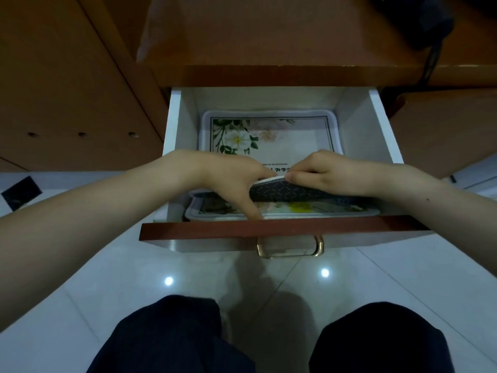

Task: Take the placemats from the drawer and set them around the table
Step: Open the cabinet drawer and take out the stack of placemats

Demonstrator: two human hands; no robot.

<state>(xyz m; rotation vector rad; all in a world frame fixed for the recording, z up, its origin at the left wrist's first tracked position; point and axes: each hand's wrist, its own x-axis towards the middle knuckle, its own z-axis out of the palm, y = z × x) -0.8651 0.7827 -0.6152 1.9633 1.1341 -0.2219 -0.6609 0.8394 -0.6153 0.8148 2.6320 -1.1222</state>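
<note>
White tiled floor [113, 278], brown cabinet, white drawer [387, 135] pulled open. Left hand [231, 181] and right hand [328, 170] both pinching near edge of top floral placemat [293, 135], peeling it up off stack; grey underside showing. Long axis left-right, hands equally near.

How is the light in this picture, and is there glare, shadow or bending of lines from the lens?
Head view: dim overall, with two small bright glare spots on the glossy floor tiles; a soft shadow lies on the tiles under the open drawer; the wide lens bows the drawer sides outward; the left hand and right hand, lifting the top placemat, look slightly soft.
</note>
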